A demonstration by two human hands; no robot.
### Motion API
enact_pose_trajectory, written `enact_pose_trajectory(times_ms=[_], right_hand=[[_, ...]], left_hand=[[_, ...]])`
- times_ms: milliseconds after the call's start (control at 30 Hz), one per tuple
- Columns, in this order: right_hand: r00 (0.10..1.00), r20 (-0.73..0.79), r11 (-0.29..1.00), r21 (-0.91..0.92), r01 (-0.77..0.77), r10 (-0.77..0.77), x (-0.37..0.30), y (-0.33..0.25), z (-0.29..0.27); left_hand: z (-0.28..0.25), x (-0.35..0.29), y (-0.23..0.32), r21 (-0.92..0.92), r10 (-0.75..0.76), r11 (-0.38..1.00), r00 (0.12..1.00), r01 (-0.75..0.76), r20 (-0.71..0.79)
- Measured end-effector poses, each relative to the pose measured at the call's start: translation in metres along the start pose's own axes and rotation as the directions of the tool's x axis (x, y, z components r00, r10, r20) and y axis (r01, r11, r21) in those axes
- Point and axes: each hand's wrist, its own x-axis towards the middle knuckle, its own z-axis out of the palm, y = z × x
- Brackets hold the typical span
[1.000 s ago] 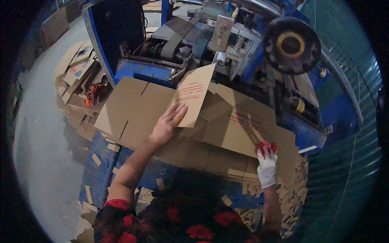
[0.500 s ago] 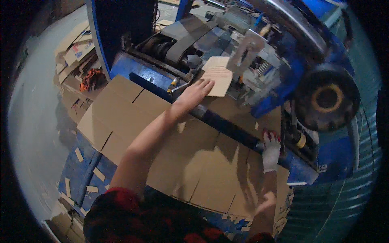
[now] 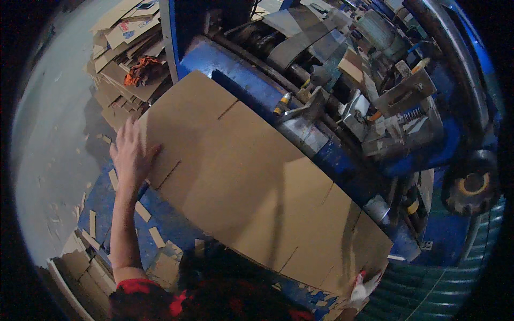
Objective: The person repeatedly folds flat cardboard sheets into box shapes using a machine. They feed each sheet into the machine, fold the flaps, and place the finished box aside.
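Observation:
A long brown cardboard sheet with several slits and creases lies slantwise before me, on the near side of the machine's blue rail. My left hand, bare, is at its left end, thumb on top and the fingers along the edge. At the near right corner my right hand, in a white glove with red fingertips, grips the sheet's edge; part of that hand is cut from sight by the angle.
Beyond the rail stands a blue machine with rollers, a metal bracket and a spring. A round black knob or wheel juts out at right. Flattened cardboard is piled at far left, and offcuts litter the blue surface.
My left hand has left the small printed cardboard flap at the machine and come to the sheet's left end. My right hand has moved nearer. Cardboard no longer shows beyond the rail; the view has shifted.

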Motion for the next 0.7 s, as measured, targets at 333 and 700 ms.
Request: enact_pose_trajectory(times_ms=[333,700], right_hand=[[0.807,0.119,0.697,0.442,-0.564,0.578,-0.126,0.17,0.014],[0.892,-0.24,0.321,0.94,0.114,0.383,-0.109,0.088,-0.104]], left_hand=[[-0.004,-0.056,-0.037,-0.269,-0.073,0.959,0.995,0.087,0.06],[-0.066,-0.092,-0.009,-0.982,0.091,0.153,0.991,-0.113,-0.1]])
